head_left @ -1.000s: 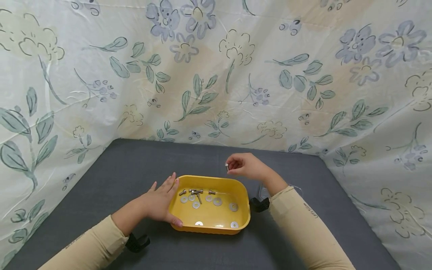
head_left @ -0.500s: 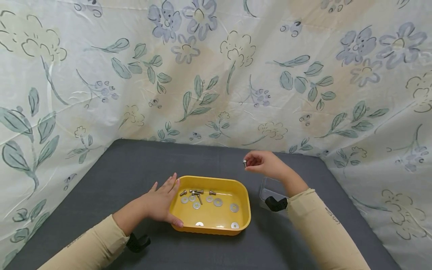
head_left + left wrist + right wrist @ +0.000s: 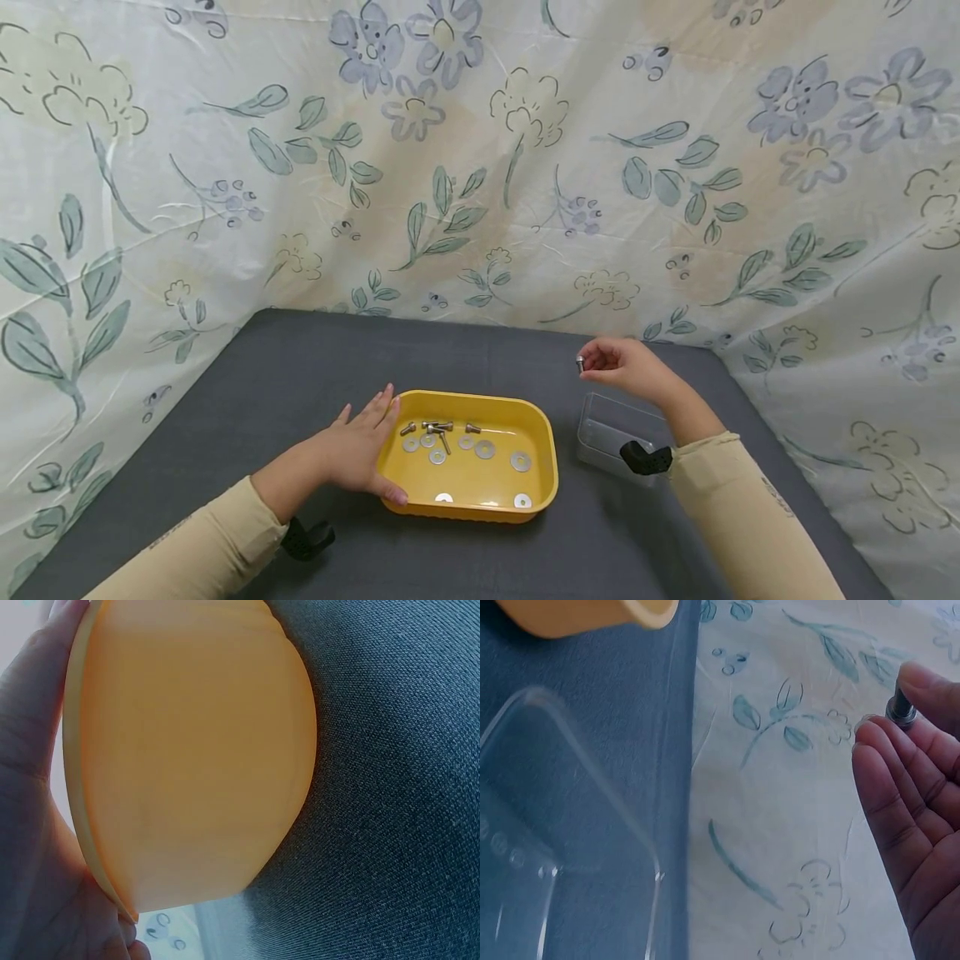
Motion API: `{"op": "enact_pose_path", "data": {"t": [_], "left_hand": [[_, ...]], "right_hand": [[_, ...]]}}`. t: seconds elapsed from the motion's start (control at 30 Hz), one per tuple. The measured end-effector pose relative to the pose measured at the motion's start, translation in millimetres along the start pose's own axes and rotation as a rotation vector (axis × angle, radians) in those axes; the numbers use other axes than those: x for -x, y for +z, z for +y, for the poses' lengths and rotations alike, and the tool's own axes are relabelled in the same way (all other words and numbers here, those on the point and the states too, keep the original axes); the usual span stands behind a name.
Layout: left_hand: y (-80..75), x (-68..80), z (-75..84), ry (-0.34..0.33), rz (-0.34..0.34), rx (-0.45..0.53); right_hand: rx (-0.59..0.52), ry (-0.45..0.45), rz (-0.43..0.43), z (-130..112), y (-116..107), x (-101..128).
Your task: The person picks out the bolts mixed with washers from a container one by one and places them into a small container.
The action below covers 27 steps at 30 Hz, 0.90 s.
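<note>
In the head view a yellow plastic tray (image 3: 480,490) holds several silver bolts (image 3: 438,427) and several flat washers (image 3: 484,450). My left hand (image 3: 352,454) rests against the tray's left end, fingers spread and fairly straight, with the thumb along the near rim. The left wrist view shows that hand beside the tray's outer wall (image 3: 195,750). My right hand (image 3: 630,367) is raised behind a clear plastic box (image 3: 609,433), pinching one short silver bolt (image 3: 901,711) between thumb and fingertips. That bolt is head down in the right wrist view.
Both containers stand on a dark grey cloth-covered table (image 3: 322,358). The clear box is just right of the tray, its right part partly covered by a black wrist strap (image 3: 645,458). A floral curtain (image 3: 465,167) rises behind and at both sides.
My right hand has moved right with the bolt, from above the tray's far right corner to near the clear box, uncovering more of that box. The left hand and tray have stayed put.
</note>
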State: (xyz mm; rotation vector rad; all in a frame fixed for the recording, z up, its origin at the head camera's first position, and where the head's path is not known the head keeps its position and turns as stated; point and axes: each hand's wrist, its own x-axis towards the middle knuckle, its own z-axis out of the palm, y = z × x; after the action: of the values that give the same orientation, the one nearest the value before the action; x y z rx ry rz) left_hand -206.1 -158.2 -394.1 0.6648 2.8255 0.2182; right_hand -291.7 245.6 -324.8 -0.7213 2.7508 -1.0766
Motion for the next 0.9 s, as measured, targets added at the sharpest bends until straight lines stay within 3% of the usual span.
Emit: {"op": "enact_pose_path", "data": {"t": [0.3,0.6,0.9], "left_hand": [[-1.5,2.0,0.3,0.008,0.001,-0.001],[-0.3,2.8,-1.4,0.021,0.009,-0.009],[-1.0,5.0,-1.5,0.016,0.003,-0.003]], "right_hand": [[0.025,0.065,0.003,20,1,15],[0.055,0.073,0.003,28,-3,26],[0.006,0.117,-0.039,42,-8,35]]}}
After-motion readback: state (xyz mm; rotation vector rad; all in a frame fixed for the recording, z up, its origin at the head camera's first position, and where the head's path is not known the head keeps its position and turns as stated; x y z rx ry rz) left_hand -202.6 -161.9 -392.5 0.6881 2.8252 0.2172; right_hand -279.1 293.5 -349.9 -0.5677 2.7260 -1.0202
